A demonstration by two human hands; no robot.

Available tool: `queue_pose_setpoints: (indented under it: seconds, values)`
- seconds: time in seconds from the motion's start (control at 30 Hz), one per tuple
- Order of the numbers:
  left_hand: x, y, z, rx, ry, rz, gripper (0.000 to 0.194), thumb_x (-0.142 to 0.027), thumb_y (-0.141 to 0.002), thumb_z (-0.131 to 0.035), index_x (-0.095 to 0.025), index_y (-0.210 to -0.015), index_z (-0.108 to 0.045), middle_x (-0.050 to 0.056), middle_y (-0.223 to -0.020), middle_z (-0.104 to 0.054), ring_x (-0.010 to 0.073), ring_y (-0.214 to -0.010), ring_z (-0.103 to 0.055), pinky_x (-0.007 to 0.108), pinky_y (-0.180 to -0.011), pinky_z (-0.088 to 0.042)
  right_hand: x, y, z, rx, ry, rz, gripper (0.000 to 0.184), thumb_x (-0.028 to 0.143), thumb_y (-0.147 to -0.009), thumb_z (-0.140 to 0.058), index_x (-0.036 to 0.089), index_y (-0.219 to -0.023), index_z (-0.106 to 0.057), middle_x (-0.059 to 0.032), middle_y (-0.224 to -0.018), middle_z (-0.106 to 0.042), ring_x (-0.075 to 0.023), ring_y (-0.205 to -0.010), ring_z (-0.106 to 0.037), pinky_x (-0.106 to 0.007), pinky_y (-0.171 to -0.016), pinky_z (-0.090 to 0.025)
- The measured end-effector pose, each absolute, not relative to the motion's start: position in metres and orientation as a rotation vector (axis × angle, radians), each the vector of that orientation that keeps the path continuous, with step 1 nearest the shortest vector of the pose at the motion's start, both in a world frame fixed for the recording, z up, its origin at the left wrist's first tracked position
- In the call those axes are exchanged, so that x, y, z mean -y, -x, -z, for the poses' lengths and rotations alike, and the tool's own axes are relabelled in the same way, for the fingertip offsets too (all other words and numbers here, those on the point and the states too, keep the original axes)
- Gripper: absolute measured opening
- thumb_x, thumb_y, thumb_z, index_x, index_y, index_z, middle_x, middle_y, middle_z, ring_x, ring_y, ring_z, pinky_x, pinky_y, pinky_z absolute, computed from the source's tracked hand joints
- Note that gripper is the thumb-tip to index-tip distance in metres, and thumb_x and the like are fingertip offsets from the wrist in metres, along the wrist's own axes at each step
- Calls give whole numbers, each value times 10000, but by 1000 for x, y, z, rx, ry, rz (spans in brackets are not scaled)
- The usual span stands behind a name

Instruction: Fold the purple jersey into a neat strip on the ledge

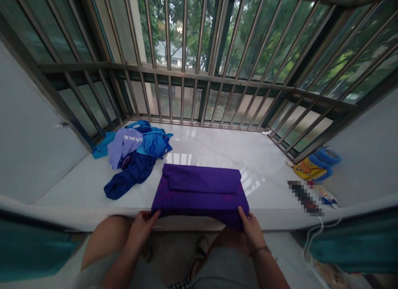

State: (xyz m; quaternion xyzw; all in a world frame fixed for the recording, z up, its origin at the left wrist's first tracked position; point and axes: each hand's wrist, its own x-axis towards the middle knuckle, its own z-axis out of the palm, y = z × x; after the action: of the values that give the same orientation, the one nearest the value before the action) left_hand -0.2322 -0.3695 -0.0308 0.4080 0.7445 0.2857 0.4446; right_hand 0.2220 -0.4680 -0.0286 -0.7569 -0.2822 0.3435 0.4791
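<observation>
A folded purple cloth [200, 191] lies on the white window ledge [217, 150], its near edge hanging over the front. My left hand [142, 227] pinches the cloth's near left corner. My right hand [251, 231] grips the near right corner, fingers closed on the fabric. Both hands sit at the ledge's front edge, above my knees.
A heap of blue and lilac clothes [133, 154] lies at the back left of the ledge. A yellow and blue toy [314, 164] and small items with a white cable [314, 235] sit at the right. Metal window bars [199, 86] close the back and sides.
</observation>
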Motion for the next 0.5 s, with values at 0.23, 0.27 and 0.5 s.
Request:
queue_pose_setpoints:
  seconds: [0.23, 0.27, 0.5]
  values:
    - [383, 233, -20, -1424, -996, -542, 657, -821, -662, -819, -203, -883, -785, 99, -917, -840, 358, -958, -793, 402, -770, -612, 488, -245, 7, 828, 1959, -880, 734, 836, -701, -728, 177, -1010, -822, -150, -1074, -863, -415, -1154, -793, -506, -1084, -614]
    - [385, 237, -28, -1387, -1006, -496, 661, -824, -654, -825, -206, -886, -809, 98, -954, -850, 360, -988, -792, 402, -799, -616, 491, -250, 3, 811, 1964, -870, 750, 839, -688, -733, 173, -1020, -825, -152, -1082, -862, -414, -1150, -793, -507, -1090, -610]
    - [400, 267, -48, -1339, -865, -499, 574, -727, -625, -928, -240, -926, -873, 101, -1142, -863, 393, -1193, -764, 424, -1012, -612, 517, -262, -32, 668, 1766, -1030, 586, 701, -771, -853, 203, -1077, -817, -98, -1141, -860, -342, -1143, -797, -458, -1115, -605]
